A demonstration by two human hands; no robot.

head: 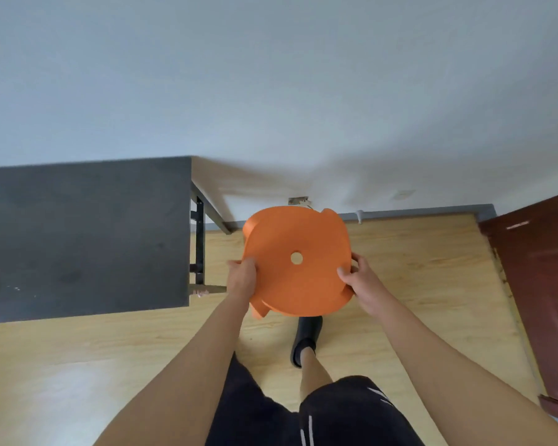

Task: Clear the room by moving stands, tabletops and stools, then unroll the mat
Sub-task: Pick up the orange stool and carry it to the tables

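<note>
1. Head view: a round orange plastic stool (300, 284) with a small hole in the middle of its seat is held up off the pale wooden floor (416, 284), seat facing the camera and slightly tilted.
2. The left hand (243, 276) grips the seat's left rim, its fingers (250, 262) curled over the edge.
3. The right hand (363, 283) grips the right rim, thumb on top of the seat and the other fingers wrapped beneath.
4. The stool hangs just to the right of a dark grey rectangular table (78, 239) with black metal legs, not touching it.
5. Below the stool, a foot in a black shoe (306, 336) stands on the floor; black shorts (335, 420) show at the bottom.
6. A pale wall (271, 91) fills the upper part, and a dark red-brown wooden door (541, 284) stands at the right edge.
</note>
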